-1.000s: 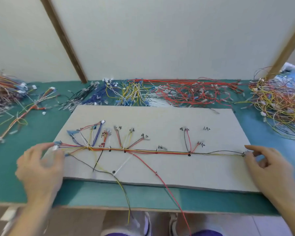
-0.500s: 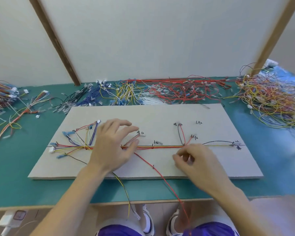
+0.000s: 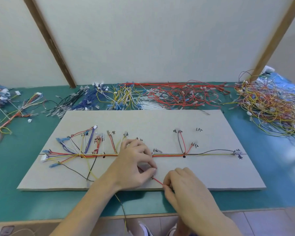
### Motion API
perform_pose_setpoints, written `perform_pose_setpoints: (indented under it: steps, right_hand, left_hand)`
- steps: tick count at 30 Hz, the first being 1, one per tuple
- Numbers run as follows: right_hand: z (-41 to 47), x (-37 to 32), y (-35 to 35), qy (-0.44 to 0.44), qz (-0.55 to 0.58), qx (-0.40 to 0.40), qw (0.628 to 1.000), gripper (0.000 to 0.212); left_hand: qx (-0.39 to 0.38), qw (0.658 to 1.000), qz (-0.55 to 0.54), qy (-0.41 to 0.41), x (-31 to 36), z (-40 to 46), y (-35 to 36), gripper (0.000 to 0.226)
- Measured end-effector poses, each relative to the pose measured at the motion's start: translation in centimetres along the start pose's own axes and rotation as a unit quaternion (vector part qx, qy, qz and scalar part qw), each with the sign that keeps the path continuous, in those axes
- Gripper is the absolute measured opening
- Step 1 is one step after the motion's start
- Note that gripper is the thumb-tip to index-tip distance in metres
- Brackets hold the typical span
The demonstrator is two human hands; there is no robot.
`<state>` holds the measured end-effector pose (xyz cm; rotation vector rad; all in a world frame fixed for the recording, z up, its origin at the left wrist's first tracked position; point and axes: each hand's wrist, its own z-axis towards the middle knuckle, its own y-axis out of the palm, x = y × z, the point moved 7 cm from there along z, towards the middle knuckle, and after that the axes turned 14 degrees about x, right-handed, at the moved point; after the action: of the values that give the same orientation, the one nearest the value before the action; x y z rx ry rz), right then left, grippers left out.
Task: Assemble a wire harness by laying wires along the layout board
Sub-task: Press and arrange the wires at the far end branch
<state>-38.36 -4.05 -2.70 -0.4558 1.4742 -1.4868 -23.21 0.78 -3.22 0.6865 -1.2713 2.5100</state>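
Observation:
A grey layout board (image 3: 211, 171) lies on the green table, with a wire harness (image 3: 169, 155) laid along its horizontal line and branches fanning up at the left. My left hand (image 3: 134, 166) rests on the board's middle, thumb and forefinger pinching a loose red wire (image 3: 157, 181) near a small connector. My right hand (image 3: 186, 189) pinches the same red wire a little lower right, at the board's front edge. The short stretch between my hands is taut. A yellow wire (image 3: 121, 206) and a black one hang over the table's front edge.
Heaps of spare wires line the back of the table: black and blue (image 3: 78, 101), yellow (image 3: 124, 96), red (image 3: 182, 95), a mixed tangle at the right (image 3: 271, 106). A finished bundle (image 3: 10, 116) lies at the left. Two wooden posts lean against the wall.
Both hands came down and inward from the harness line to the board's front middle. They took hold of the loose red wire, which earlier trailed free over the table edge.

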Motion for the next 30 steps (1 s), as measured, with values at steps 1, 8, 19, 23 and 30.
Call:
perform_pose_setpoints:
  steps: [1,8,19,23,30]
  right_hand:
    - [-0.1,-0.1,0.2,0.002,-0.008,-0.012,1.0,0.025]
    - [0.0,0.7,-0.2,0.038,-0.009,-0.057,0.998,0.017]
    - [2.8,10.4,-4.6,0.214,0.263,-0.046,0.94,0.012]
    - [3.5,13.4,-5.9,0.231,0.221,-0.103,0.942,0.015]
    - [5.2,16.9,-8.8,0.232,0.134,-0.097,0.959,0.018]
  left_hand:
    - [0.0,1.0,-0.005,-0.001,0.0,-0.1,0.0,0.003]
    - [0.004,1.0,-0.024,-0.002,0.0,0.0,-0.1,0.002]
    - [-0.025,0.999,0.003,0.03,2.0,3.7,1.3,0.011]
    - [-0.055,0.998,-0.001,0.036,3.6,5.9,3.5,0.013]
    - [-0.064,0.996,-0.055,0.001,4.4,7.5,6.9,0.008]
